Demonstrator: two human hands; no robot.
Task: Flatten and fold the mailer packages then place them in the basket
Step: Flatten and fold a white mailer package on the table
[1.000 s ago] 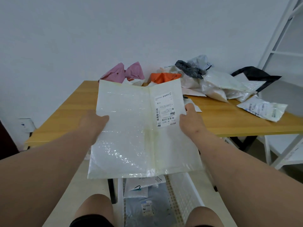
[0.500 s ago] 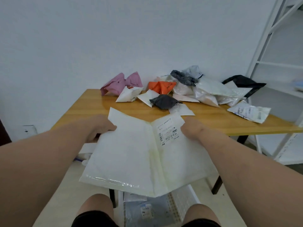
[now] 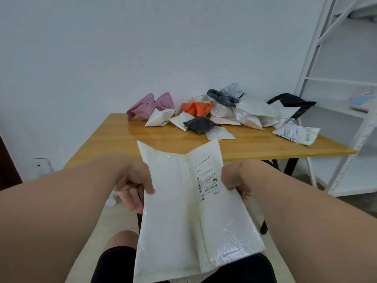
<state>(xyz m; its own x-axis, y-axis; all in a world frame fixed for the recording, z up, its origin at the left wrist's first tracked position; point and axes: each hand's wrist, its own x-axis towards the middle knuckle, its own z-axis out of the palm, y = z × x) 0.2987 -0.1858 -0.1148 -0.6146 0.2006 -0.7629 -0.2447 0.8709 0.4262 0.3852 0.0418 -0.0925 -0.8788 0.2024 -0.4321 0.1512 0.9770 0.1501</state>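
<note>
Two hands are working the white bubble mailer (image 3: 195,211): I am pinching its left edge with my left hand (image 3: 134,186), thumb on top and fingers curled beneath, while my right hand (image 3: 234,180) is gripping the right edge beside the shipping label (image 3: 207,178). I am holding it in the air over my lap, clear of the wooden table (image 3: 255,146), so the two halves can swing toward each other along the centre crease, which I judge is the fold now in hand. Its skin is glossy and pebbled with padding, stiff enough to keep a shallow V. Along the table's far edge the remaining mailers are lying crumpled: a pink one (image 3: 151,105) toward the far left, an orange one (image 3: 196,108) mid-edge, a dark grey one (image 3: 201,124) just in front, and white ones (image 3: 255,113) heaped toward the far right. Where the basket is I cannot tell; the mailer is covering the floor before me.
</note>
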